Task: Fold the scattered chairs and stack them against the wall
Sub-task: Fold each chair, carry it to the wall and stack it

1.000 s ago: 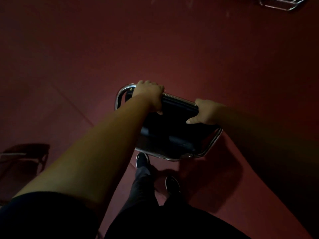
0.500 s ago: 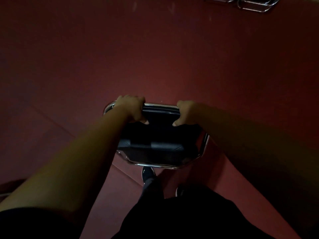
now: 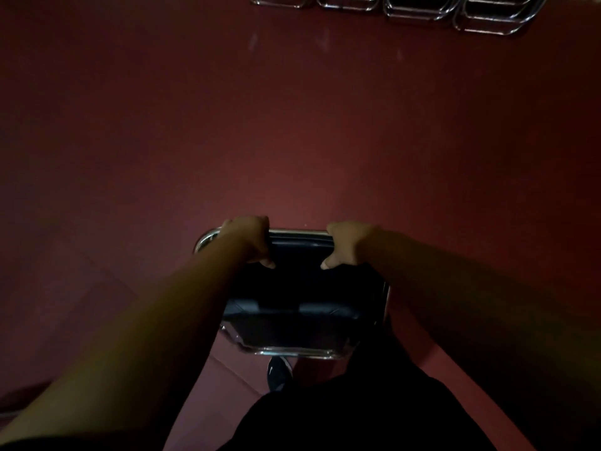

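A folded black chair (image 3: 299, 297) with a chrome tube frame hangs in front of my legs, seen from above. My left hand (image 3: 248, 239) grips the top bar near its left corner, fingers curled over the far side. My right hand (image 3: 346, 244) grips the same bar to the right, thumb on the near side. The chair's lower frame end sits just above my shoe (image 3: 278, 374). Far ahead, a row of stacked chairs (image 3: 419, 6) with chrome frames stands along the top edge of the view.
A dark red floor (image 3: 292, 125) stretches between me and the stacked chairs. A seam in the floor covering (image 3: 107, 278) runs diagonally at the left. The room is dim.
I have carried the chair forward. The stacked chairs at the top have come further into view, and the chair has turned square to me. Both hands keep their hold.
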`<act>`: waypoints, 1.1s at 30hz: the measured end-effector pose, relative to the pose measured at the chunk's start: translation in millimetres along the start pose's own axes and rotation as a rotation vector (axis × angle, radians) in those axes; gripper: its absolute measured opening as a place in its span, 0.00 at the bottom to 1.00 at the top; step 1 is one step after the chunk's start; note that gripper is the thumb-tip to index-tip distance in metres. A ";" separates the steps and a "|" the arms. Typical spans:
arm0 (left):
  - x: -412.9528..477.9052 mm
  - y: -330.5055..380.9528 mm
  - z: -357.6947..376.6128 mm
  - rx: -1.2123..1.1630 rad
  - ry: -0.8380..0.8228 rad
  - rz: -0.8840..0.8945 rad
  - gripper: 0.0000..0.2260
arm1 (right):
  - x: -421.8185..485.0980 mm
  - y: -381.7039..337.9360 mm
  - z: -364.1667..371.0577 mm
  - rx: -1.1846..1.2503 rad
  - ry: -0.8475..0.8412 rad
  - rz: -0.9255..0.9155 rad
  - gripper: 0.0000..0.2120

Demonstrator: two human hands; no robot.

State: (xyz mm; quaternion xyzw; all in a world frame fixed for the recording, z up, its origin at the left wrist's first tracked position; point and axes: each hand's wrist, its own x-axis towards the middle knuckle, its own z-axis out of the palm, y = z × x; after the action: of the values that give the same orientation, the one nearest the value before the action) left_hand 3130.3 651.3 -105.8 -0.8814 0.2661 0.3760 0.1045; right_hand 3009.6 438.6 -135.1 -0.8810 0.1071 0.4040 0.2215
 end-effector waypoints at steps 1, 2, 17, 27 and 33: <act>10.5 7.0 -8.4 -0.016 -0.029 -0.020 0.36 | 7.6 10.0 -6.6 0.024 -0.017 -0.016 0.52; 22.0 16.4 -19.3 -0.020 -0.063 -0.042 0.36 | 16.4 21.4 -16.0 0.039 -0.043 -0.027 0.54; 182.2 229.4 -289.6 0.026 0.093 0.015 0.36 | 54.4 254.3 -287.2 0.071 0.145 -0.021 0.44; 259.7 313.4 -368.1 0.188 0.327 0.205 0.40 | 53.4 338.0 -376.7 0.108 0.306 0.181 0.42; 306.7 301.3 -389.5 0.263 0.314 0.231 0.42 | 84.1 334.1 -404.8 0.109 0.276 0.210 0.47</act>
State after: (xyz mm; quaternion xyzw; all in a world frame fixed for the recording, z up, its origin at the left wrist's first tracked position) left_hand 3378.5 129.8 -50.5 -0.8715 0.4249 0.2060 0.1322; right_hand 3210.4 -48.9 -67.6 -0.8988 0.2496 0.2937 0.2085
